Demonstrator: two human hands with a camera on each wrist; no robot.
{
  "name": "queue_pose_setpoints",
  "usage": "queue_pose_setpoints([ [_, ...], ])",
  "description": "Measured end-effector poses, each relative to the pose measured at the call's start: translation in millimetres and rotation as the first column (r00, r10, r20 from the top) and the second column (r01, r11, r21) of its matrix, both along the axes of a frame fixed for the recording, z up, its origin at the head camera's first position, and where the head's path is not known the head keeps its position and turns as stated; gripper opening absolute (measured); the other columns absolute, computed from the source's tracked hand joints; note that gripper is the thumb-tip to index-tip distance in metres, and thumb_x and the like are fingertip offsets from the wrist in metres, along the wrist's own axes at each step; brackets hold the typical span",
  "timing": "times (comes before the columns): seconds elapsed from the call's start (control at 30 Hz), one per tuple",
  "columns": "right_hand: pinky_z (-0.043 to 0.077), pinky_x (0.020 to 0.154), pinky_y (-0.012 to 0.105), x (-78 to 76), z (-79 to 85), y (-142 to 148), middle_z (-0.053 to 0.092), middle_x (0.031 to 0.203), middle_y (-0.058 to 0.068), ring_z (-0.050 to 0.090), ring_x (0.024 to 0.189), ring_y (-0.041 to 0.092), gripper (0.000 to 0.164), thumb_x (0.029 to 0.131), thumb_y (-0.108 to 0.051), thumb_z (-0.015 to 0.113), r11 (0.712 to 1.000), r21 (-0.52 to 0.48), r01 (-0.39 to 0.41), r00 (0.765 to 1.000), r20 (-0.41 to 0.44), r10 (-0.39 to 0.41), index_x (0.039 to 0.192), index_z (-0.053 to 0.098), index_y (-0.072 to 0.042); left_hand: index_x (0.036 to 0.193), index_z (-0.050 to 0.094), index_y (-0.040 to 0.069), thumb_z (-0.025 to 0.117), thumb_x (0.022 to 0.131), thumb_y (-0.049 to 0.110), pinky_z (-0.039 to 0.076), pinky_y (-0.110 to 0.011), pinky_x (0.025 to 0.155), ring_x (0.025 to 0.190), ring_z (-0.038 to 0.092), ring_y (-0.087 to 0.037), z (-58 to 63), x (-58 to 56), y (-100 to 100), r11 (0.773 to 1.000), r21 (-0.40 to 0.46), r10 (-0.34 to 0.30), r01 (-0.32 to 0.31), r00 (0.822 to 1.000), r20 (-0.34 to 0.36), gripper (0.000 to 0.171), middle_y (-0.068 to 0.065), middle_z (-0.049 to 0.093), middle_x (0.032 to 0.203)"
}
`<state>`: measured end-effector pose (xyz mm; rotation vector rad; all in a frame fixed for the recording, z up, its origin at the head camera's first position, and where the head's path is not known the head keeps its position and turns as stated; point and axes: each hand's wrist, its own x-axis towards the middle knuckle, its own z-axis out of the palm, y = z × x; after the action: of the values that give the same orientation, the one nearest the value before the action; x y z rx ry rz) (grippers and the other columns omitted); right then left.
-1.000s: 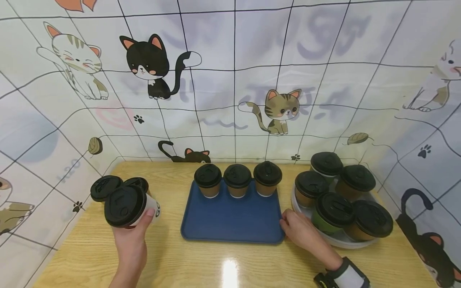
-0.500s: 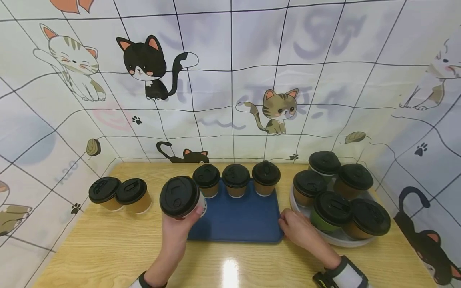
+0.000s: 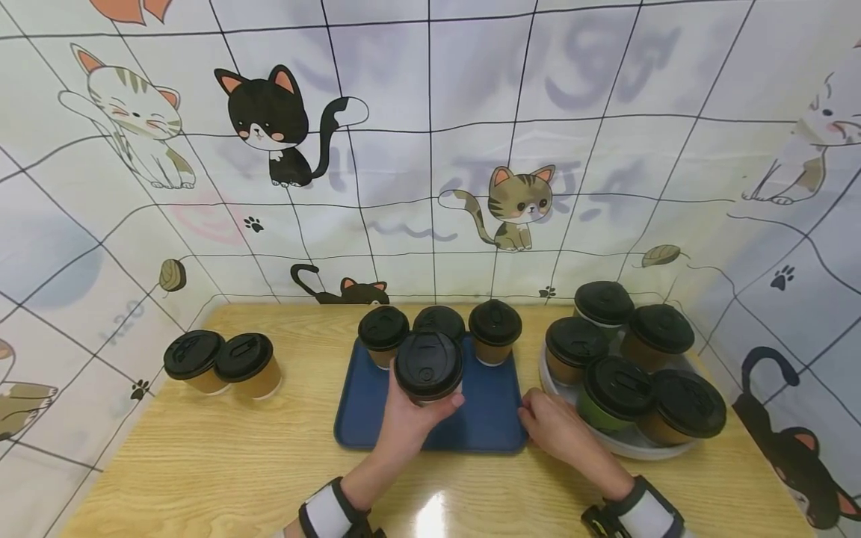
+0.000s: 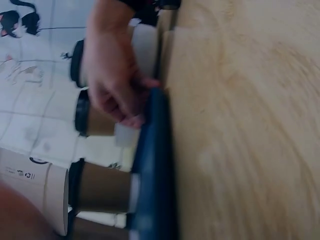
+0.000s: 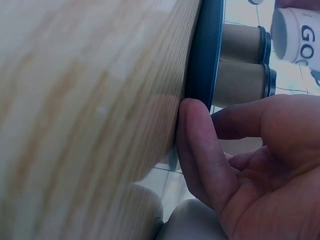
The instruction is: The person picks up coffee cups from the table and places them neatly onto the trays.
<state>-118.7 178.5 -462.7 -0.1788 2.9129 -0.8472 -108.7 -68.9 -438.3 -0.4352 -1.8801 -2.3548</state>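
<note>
My left hand (image 3: 406,418) grips a white paper coffee cup (image 5: 295,37) with a black lid (image 3: 428,362), its fingers round the side. The cup is raised over the blue tray (image 3: 487,430) and overlaps the middle tray cup in the head view. Along the tray's back edge stand three brown lidded cups, the left cup (image 3: 383,329), the middle cup (image 3: 439,320) and the right cup (image 3: 495,329). At the tray's right edge, my right hand (image 3: 554,426) pinches the rim between thumb and fingers, also seen in the right wrist view.
Two brown lidded cups, the outer cup (image 3: 195,357) and the inner cup (image 3: 247,362), stand left of the tray on the wooden table (image 3: 202,463). To the right, a round pale tray (image 3: 635,450) holds several lidded cups, one of them green (image 3: 608,415). A cat-print sheet hangs behind.
My left hand has carried the white cup rightward from beside the two left cups to above the blue tray. The right hand stays at the tray's edge.
</note>
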Motion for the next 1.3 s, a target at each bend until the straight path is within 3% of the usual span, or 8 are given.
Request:
queue_pose_setpoints([
  [0.17,0.044,0.053,0.031,-0.5,-0.6,0,0.054,0.064,-0.001,0.054,0.052,0.011,0.010,0.099,-0.004,0.060,1.000,-0.011,0.005,1.000,-0.013,-0.006,0.090,0.063,-0.004,0.148,0.033,0.013,0.086,0.080,0.005,0.053,-0.038,0.100,0.124,0.060,-0.024,-10.5,-7.3,19,0.991,-0.050,-0.124,0.127,0.990,0.068,0.086,-0.010,0.054,0.142],
  [0.33,0.044,0.051,0.031,-0.6,0.4,1,0.055,0.064,0.000,0.054,0.052,0.012,0.009,0.098,-0.002,0.059,1.000,-0.020,0.007,1.000,0.003,-0.007,0.091,0.064,-0.003,0.152,0.037,0.018,0.088,0.080,0.011,0.043,-0.042,0.108,0.130,0.054,-0.022,-16.6,-15.3,31,0.973,-0.152,-0.162,0.177,0.981,0.104,0.088,-0.004,0.053,0.145],
  [0.5,0.043,0.052,0.031,-0.6,-0.5,2,0.054,0.064,-0.001,0.053,0.053,0.011,0.010,0.097,-0.002,0.059,1.000,-0.008,0.000,1.000,-0.017,0.000,0.089,0.064,-0.004,0.150,0.038,0.019,0.088,0.081,0.013,0.047,-0.041,0.105,0.128,0.055,-0.021,-23.8,-20.5,41,0.962,-0.166,-0.201,0.218,0.973,0.116,0.085,-0.003,0.052,0.144],
  [0.63,0.043,0.054,0.032,-0.5,-1.0,2,0.053,0.064,-0.002,0.051,0.055,0.011,0.010,0.096,-0.002,0.059,1.000,0.005,-0.004,0.999,-0.046,0.004,0.088,0.064,-0.004,0.149,0.037,0.018,0.087,0.082,0.013,0.041,-0.042,0.111,0.130,0.054,-0.019,-30.2,-23.0,48,0.953,-0.188,-0.222,0.239,0.969,0.108,0.085,-0.001,0.050,0.145],
  [1.0,0.044,0.055,0.032,-0.4,-0.7,1,0.054,0.064,-0.002,0.052,0.056,0.011,0.011,0.096,-0.002,0.058,1.000,0.004,0.002,0.999,-0.038,-0.002,0.087,0.063,-0.005,0.149,0.038,0.014,0.090,0.077,0.013,0.035,-0.045,0.115,0.131,0.050,-0.020,-42.7,-28.5,56,0.951,-0.246,-0.162,0.185,0.981,0.110,0.089,-0.003,0.050,0.144],
  [1.3,0.045,0.055,0.032,-0.1,-0.2,1,0.055,0.064,-0.002,0.054,0.054,0.011,0.011,0.097,-0.002,0.058,1.000,0.000,0.002,1.000,-0.018,-0.002,0.088,0.063,-0.004,0.152,0.033,0.010,0.089,0.078,0.016,0.039,-0.047,0.110,0.128,0.051,-0.024,-45.5,-29.2,56,0.925,-0.334,-0.140,0.182,0.979,0.146,0.093,-0.007,0.050,0.143],
])
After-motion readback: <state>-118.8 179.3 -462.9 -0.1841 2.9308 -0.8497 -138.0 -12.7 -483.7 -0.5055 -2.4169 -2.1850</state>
